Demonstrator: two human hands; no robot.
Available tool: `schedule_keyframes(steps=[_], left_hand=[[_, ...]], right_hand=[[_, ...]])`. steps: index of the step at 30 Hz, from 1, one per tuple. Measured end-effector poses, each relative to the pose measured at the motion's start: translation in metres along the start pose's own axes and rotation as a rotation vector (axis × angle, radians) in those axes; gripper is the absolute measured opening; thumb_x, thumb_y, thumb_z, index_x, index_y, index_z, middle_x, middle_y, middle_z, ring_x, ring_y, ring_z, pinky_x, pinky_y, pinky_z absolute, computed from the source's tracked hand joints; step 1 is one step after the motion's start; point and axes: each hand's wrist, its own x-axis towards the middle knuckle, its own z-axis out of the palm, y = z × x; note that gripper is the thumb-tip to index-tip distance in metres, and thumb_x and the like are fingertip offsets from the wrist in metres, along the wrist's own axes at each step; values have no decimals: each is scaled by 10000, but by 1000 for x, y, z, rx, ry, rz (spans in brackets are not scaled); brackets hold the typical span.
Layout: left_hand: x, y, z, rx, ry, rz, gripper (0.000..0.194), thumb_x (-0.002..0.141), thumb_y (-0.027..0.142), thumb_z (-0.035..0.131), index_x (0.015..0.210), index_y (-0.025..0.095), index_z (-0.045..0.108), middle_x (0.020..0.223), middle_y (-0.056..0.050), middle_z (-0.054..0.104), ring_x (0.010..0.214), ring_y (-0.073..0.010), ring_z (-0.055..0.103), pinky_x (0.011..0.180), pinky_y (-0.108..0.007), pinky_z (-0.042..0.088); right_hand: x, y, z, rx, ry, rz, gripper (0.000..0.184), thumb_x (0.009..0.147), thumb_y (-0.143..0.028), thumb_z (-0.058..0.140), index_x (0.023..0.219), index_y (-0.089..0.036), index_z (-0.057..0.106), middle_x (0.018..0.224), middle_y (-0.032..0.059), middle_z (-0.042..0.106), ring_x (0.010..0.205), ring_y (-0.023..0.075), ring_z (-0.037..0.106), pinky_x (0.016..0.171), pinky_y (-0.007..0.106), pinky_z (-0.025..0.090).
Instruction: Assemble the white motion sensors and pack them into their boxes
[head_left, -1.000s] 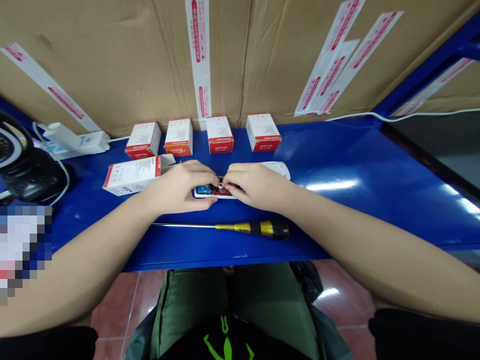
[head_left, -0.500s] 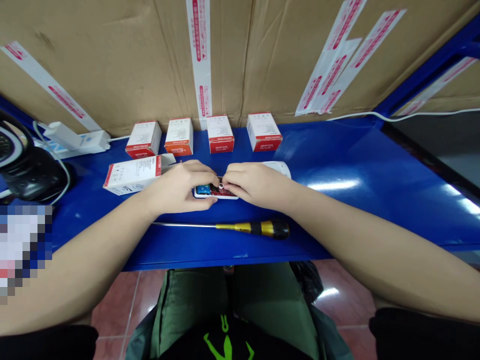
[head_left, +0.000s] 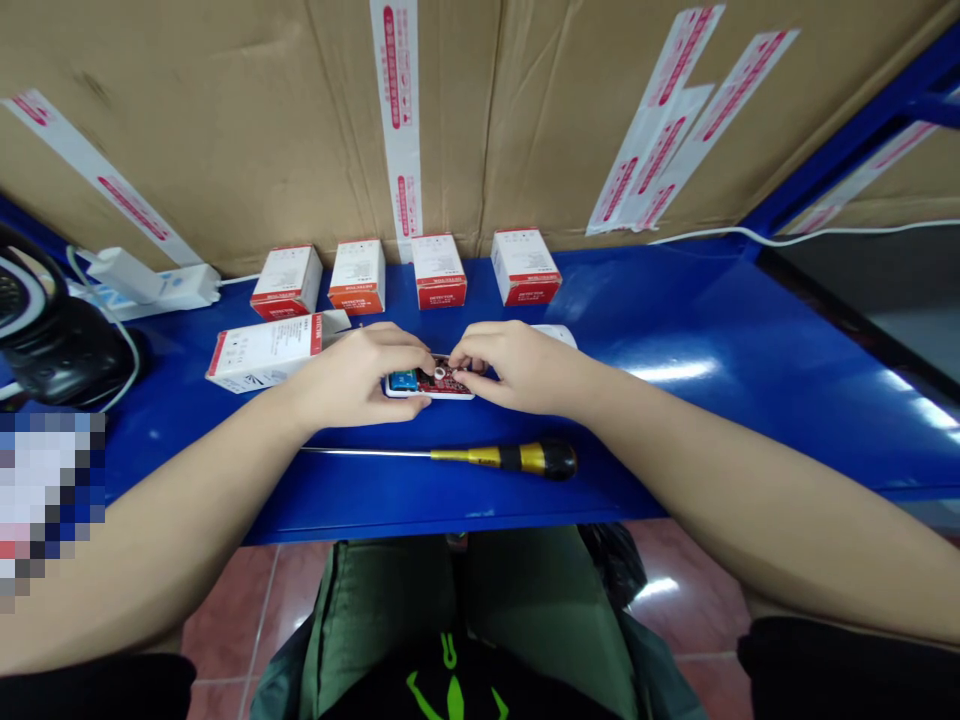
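An opened white detector casing point(head_left: 450, 396) lies on the blue table, with a red circuit board point(head_left: 448, 383) and a blue block at its left end. On the board sits a small white ring-shaped part point(head_left: 439, 373). My left hand point(head_left: 369, 375) grips the casing's left end, thumb along the near edge and fingers over the far side. Over the right end, my right hand point(head_left: 510, 365) has its thumb and fingers bent together beside the ring; whatever lies between the fingertips is hidden. Behind that hand a white cover point(head_left: 559, 334) shows partly.
A screwdriver point(head_left: 525, 458) with a yellow and black handle lies near the front edge. Several red-and-white boxes point(head_left: 439, 270) stand along the cardboard wall, and another box point(head_left: 262, 350) lies left. A power strip point(head_left: 176, 285) and a black device point(head_left: 67, 330) occupy the far left.
My right fingertips have shifted slightly right, off the ring-shaped part, and spread a little, so more of the board shows. My left hand keeps its grip on the casing.
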Motion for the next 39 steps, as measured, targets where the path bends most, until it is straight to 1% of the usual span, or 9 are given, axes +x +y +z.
schedule_keyframes(steps=[7, 14, 17, 22, 26, 29, 32, 36, 39], left_hand=[[0, 2, 0, 10, -4, -11, 209, 993, 328, 649, 1102, 201, 775, 1098, -93, 822, 1022, -264, 778, 965, -417, 614], [-1, 2, -1, 8, -6, -7, 203, 1000, 332, 642, 1087, 202, 771, 1091, -97, 817, 1038, -262, 774, 989, -419, 612], [-1, 1, -2, 5, -6, 0, 212, 1009, 345, 641, 1080, 188, 765, 1092, -105, 815, 1047, -269, 774, 987, -426, 617], [-1, 2, -2, -7, -19, -10, 203, 998, 329, 644, 1094, 197, 766, 1096, -99, 816, 1049, -263, 777, 990, -419, 617], [0, 2, -1, -3, -24, -16, 193, 989, 316, 646, 1091, 208, 770, 1093, -90, 816, 1039, -257, 774, 991, -419, 612], [0, 1, 0, 12, -16, 3, 192, 991, 311, 647, 1088, 202, 770, 1099, -94, 814, 1031, -260, 772, 985, -418, 611], [-1, 1, 0, 23, -8, 24, 197, 994, 309, 646, 1094, 193, 769, 1095, -101, 812, 1034, -268, 771, 983, -417, 610], [-1, 2, 0, 18, -8, 17, 197, 996, 310, 639, 1082, 188, 768, 1087, -103, 808, 1043, -271, 769, 988, -417, 611], [-1, 2, 0, -1, -15, 9, 204, 1001, 333, 639, 1078, 193, 767, 1091, -102, 808, 1058, -269, 767, 995, -417, 613]], right_hand=[[3, -4, 6, 50, 43, 18, 151, 968, -137, 585, 923, -175, 724, 917, 58, 707, 771, 164, 613, 746, 308, 466], [6, -2, 12, -252, -42, -88, 274, 1089, -192, 472, 988, -143, 723, 948, 102, 701, 786, 202, 586, 753, 339, 456], [6, 0, 12, -335, -45, -137, 293, 1112, -206, 462, 1004, -140, 725, 965, 110, 705, 795, 211, 582, 771, 351, 473], [1, 1, 4, -156, 45, -148, 242, 1079, -219, 494, 1028, -151, 721, 1002, 125, 716, 889, 237, 639, 839, 380, 524], [1, 0, 5, -20, 65, -109, 178, 1005, -172, 543, 985, -170, 720, 981, 103, 725, 872, 216, 652, 811, 350, 519], [4, -2, 10, -20, 41, -35, 161, 978, -167, 563, 948, -176, 721, 947, 86, 720, 830, 200, 632, 773, 331, 488], [6, -5, 11, -101, 12, 11, 192, 997, -174, 536, 963, -161, 724, 941, 90, 711, 826, 201, 615, 771, 332, 463], [8, -4, 11, -288, -43, -95, 285, 1070, -202, 467, 986, -134, 730, 944, 115, 698, 829, 219, 576, 785, 361, 441], [9, 1, 11, -354, -53, -200, 345, 1122, -232, 418, 1000, -143, 728, 922, 103, 680, 842, 226, 552, 784, 364, 434]])
